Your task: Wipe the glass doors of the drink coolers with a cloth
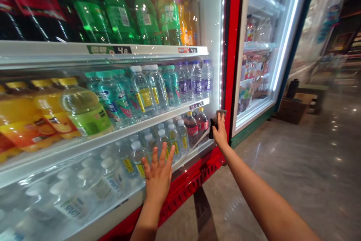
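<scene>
My left hand (159, 175) is spread flat, palm toward the front of a red-framed drinks fridge (234, 45), before the bottom-shelf bottles. Whether it touches glass I cannot tell. With my right hand (221, 135) I press a dark grey cloth (213, 124) to the fridge's lower right edge, by the red frame. My fingers lie over the cloth and hide part of it. Clear water bottles (138, 154) stand behind my left hand, and small cola bottles (191, 126) are just left of the cloth.
Higher shelves carry orange drinks (42, 102), teal bottles (108, 94) and large green bottles (120, 15). A second lit fridge (256, 49) stands to the right. Beyond it a cardboard box (293, 107) sits on the shiny grey floor (282, 165).
</scene>
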{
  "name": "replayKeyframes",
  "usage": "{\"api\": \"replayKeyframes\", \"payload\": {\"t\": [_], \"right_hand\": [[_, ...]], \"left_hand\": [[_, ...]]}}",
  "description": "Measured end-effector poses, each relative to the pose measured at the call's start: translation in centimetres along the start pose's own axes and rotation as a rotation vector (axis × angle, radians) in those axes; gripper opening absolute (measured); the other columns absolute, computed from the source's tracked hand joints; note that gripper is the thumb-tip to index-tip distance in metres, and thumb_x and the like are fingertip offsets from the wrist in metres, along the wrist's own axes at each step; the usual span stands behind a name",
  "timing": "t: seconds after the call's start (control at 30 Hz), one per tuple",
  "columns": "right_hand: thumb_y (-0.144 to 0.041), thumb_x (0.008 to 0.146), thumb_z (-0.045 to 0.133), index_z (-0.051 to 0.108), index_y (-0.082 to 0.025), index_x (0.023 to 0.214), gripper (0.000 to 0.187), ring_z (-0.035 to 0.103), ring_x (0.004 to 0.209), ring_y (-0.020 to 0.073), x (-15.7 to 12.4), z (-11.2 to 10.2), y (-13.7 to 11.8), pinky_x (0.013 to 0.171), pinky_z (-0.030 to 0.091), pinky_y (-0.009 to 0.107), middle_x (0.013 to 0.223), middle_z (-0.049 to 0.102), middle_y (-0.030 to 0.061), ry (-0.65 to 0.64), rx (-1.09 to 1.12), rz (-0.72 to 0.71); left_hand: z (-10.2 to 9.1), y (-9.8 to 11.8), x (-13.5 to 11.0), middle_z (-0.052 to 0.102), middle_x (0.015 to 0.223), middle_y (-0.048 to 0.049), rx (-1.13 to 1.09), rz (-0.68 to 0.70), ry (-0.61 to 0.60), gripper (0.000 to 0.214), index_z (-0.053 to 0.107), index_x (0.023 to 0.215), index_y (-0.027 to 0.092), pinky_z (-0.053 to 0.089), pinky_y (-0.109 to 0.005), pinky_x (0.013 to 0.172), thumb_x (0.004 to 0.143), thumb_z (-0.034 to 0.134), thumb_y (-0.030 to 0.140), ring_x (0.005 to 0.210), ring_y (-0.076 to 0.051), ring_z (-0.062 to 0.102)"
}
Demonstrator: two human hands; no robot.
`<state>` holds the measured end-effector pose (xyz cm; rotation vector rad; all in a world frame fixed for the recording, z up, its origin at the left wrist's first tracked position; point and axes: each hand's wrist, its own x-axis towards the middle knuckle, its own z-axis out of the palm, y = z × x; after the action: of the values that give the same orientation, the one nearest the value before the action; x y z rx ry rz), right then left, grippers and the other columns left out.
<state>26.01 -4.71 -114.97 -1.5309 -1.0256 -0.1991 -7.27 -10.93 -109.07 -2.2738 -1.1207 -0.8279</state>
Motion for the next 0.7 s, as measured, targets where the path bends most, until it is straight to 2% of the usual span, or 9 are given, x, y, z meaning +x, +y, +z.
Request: {"api": "replayKeyframes", "payload": {"t": [0.1, 0.17, 0.37, 0.47, 0.6, 0.7], "right_hand": [[-0.022, 0.09, 0.04, 0.009, -0.024, 0.164, 0.081, 0.013, 0.157, 0.03, -1.4, 0.1, 0.8, 0.12, 0.028, 0.059, 0.171, 0.008, 0.0127, 0.007, 0.025, 0.127], [-0.022, 0.09, 0.04, 0.006, -0.021, 0.164, 0.082, 0.014, 0.157, 0.0323, -1.8, 0.3, 1.0, 0.119, 0.029, 0.06, 0.171, 0.008, 0.0155, 0.016, 0.025, 0.159], [-0.021, 0.089, 0.04, 0.013, -0.03, 0.164, 0.08, -0.001, 0.158, 0.029, 3.3, -0.1, 0.7, 0.123, 0.021, 0.058, 0.173, 0.001, 0.0052, 0.014, 0.043, 0.083], [-0.019, 0.087, 0.039, 0.014, -0.027, 0.164, 0.081, 0.003, 0.158, 0.0272, 2.8, -0.2, 1.6, 0.124, 0.02, 0.057, 0.173, 0.001, 0.0059, 0.043, 0.061, 0.153], [-0.017, 0.084, 0.04, 0.01, -0.017, 0.164, 0.086, 0.008, 0.158, 0.0307, 0.8, 0.1, 3.1, 0.123, 0.021, 0.06, 0.171, 0.008, 0.0155, 0.072, 0.073, 0.277], [-0.018, 0.083, 0.042, 0.012, -0.019, 0.164, 0.086, 0.006, 0.158, 0.0299, 3.0, 0.0, 3.2, 0.123, 0.019, 0.06, 0.171, 0.008, 0.0133, 0.07, 0.088, 0.253]], "left_hand": [[0.8, -0.2, 0.0, 0.015, 0.17, 0.0018, 0.011, 0.005, -0.016, 0.094, 0.015, 0.159, 0.042, -0.011, -0.065, 0.123, 0.085, 0.068, 0.016, 0.158, -0.028, -0.003], [1.1, -0.4, -0.1, 0.016, 0.169, 0.0033, 0.018, 0.001, -0.017, 0.093, 0.015, 0.159, 0.043, -0.014, -0.062, 0.123, 0.086, 0.066, 0.015, 0.158, -0.025, -0.005], [1.0, -0.4, -0.1, 0.014, 0.17, 0.0042, 0.022, -0.015, -0.063, 0.088, 0.018, 0.159, 0.042, -0.016, -0.061, 0.122, 0.088, 0.062, 0.015, 0.158, -0.024, -0.008], [0.9, -0.3, 0.0, 0.013, 0.17, 0.0031, 0.004, -0.017, -0.074, 0.087, 0.018, 0.159, 0.042, -0.016, -0.063, 0.121, 0.088, 0.063, 0.016, 0.158, -0.026, -0.007], [1.0, -0.5, 0.0, 0.012, 0.17, 0.0026, 0.009, -0.023, -0.09, 0.089, 0.016, 0.159, 0.043, -0.017, -0.064, 0.12, 0.088, 0.063, 0.017, 0.158, -0.026, -0.008], [1.1, -0.8, -0.1, 0.011, 0.17, 0.0024, 0.02, -0.012, -0.123, 0.088, 0.014, 0.159, 0.044, -0.019, -0.063, 0.12, 0.089, 0.064, 0.02, 0.158, -0.027, -0.009]]}}
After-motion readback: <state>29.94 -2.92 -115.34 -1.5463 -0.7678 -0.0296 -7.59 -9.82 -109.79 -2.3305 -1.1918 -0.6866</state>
